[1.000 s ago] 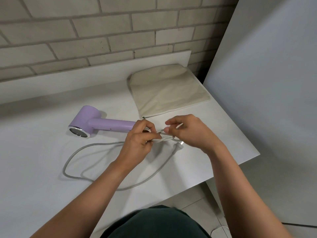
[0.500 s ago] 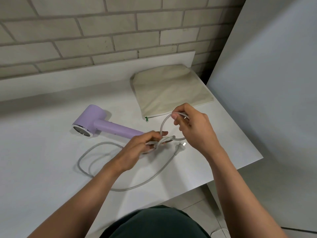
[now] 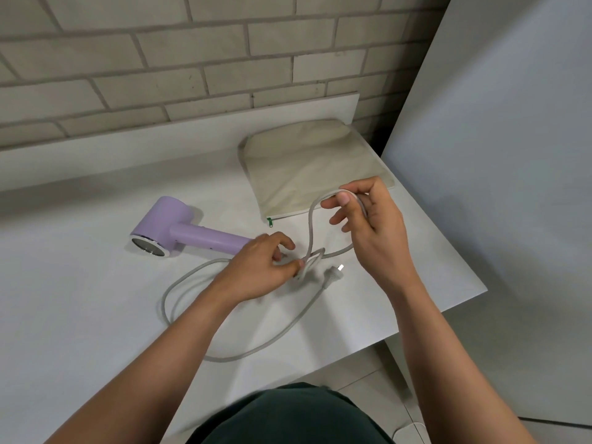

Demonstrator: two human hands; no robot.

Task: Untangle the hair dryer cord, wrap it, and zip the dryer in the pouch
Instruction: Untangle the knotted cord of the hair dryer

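A lilac hair dryer (image 3: 174, 229) lies on its side on the white table (image 3: 80, 299), nozzle toward me. Its grey cord (image 3: 256, 347) loops across the table and ends in a white plug (image 3: 333, 274) lying flat. My left hand (image 3: 259, 270) pinches the cord where it crosses itself, just right of the dryer's handle end. My right hand (image 3: 371, 225) holds a raised loop of the cord between thumb and fingers, over the pouch's front edge. The beige fabric pouch (image 3: 307, 165) lies flat behind, its green zipper pull (image 3: 270, 222) at the front left corner.
A brick wall (image 3: 192, 59) rises behind the table. A pale panel (image 3: 512, 155) stands close at the right, beside the table's right edge. The table's front edge runs diagonally near my body, with floor tiles below.
My right hand has drawn a loop of cord up and to the right, widening it. My left hand stayed pinching the crossing. The plug now lies free on the table.
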